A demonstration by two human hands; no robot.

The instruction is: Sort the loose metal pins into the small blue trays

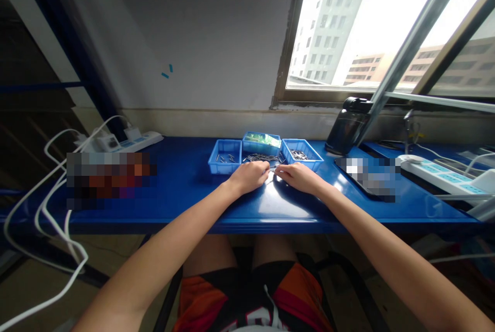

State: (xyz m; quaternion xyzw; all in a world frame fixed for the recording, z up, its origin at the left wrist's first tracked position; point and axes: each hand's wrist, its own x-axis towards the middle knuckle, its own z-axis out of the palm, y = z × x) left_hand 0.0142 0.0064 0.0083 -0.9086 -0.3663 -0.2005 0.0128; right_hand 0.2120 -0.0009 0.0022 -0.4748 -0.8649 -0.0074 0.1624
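Observation:
My left hand [251, 177] and my right hand [298, 177] meet low over the blue table, fingers closed in a pinch. A small, thin metal piece [273, 168] shows between their fingertips; its exact kind is too small to tell. Just beyond the hands lies a loose pile of slim metal pieces [263, 158]. The left blue bin [225, 168] holds several small dark pieces, and the right blue bin [314, 161] holds many shiny ones. Behind the pile, a third blue bin [247, 135] contains something green and clear, like plastic packets.
On the blue table [185, 187], a black bottle [344, 126] and a phone-like dark slab [363, 180] stand to the right. Power strips lie at the left [143, 141] and right [436, 172]. White cables [50, 218] hang over the left side. A blurred-out patch covers something at left.

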